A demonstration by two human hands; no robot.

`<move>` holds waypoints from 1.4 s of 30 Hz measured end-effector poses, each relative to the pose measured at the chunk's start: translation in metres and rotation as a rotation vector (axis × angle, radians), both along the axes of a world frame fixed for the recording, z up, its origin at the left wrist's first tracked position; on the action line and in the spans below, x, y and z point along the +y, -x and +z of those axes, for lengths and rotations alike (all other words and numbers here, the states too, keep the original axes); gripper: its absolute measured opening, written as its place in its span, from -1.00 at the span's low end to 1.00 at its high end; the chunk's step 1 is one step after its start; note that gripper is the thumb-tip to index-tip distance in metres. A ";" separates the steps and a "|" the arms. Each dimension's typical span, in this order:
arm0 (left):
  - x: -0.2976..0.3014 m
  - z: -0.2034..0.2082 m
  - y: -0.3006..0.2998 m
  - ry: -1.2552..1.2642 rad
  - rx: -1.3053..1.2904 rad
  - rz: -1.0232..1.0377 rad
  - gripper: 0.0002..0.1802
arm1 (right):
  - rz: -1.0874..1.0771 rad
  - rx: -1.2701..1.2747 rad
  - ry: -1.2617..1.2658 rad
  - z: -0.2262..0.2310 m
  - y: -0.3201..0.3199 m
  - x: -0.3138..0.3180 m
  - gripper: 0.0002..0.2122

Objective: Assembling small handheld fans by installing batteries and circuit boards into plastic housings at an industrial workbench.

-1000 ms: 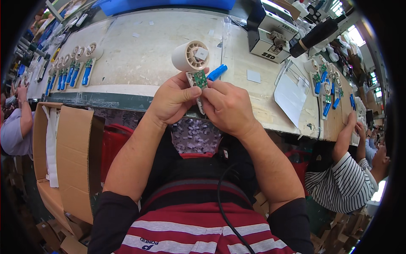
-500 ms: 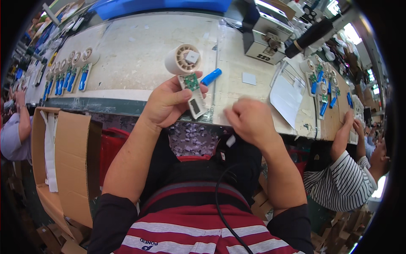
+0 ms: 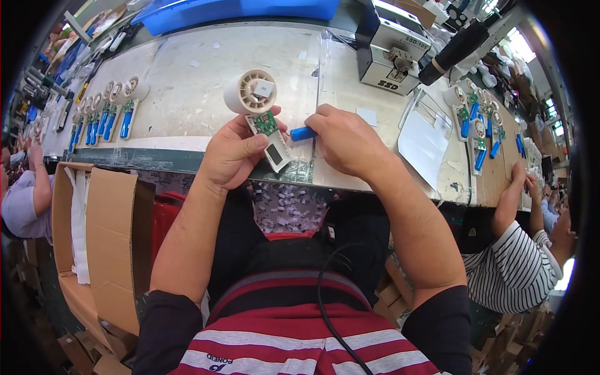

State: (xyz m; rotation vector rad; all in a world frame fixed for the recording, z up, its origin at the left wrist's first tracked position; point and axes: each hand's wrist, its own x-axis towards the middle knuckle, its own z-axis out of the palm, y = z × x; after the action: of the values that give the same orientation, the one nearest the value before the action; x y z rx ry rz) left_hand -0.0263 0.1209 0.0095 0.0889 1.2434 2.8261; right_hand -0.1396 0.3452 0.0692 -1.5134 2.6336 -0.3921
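My left hand (image 3: 234, 150) is closed around the handle of a small white fan housing (image 3: 275, 152). The handle lies open, baring a green circuit board (image 3: 265, 124) and a dark rectangular slot. At its top sits a round ribbed fan head (image 3: 232, 94) with a white square piece in its middle. Just to the right, my right hand (image 3: 347, 140) grips a blue cylindrical battery (image 3: 302, 134) by its right end, the fingertips partly hidden by the back of the hand. The battery's free end points at the housing, close to the left fingertips.
A row of similar fan housings with blue batteries (image 3: 127, 119) stands at the left. Beyond my right hand are a white square (image 3: 367, 117), a white sheet (image 3: 425, 147) and a metal-cased machine (image 3: 389, 62). Co-workers sit on both sides. An open cardboard box (image 3: 111, 231) stands lower left.
My right hand has moved from the table edge up to the battery and taken hold of it. A white scrap that was below that hand is gone from view. The fan housing has shifted slightly left.
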 end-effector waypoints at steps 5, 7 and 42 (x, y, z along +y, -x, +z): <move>0.003 0.006 0.000 0.021 0.014 0.042 -0.29 | -0.070 -0.018 -0.026 0.005 -0.013 0.004 -0.88; 0.002 0.001 0.001 0.020 0.029 0.044 -0.30 | -0.083 -0.038 0.002 0.005 -0.018 0.008 -0.87; -0.005 -0.015 -0.003 -0.050 0.134 0.053 -0.28 | -0.239 -0.704 0.430 0.028 -0.069 -0.024 -0.56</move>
State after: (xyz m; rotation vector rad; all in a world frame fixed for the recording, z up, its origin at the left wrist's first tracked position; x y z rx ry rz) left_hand -0.0229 0.1156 -0.0051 0.2546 1.2161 2.9412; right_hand -0.0705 0.3216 0.0975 -0.8727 2.2182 -1.3019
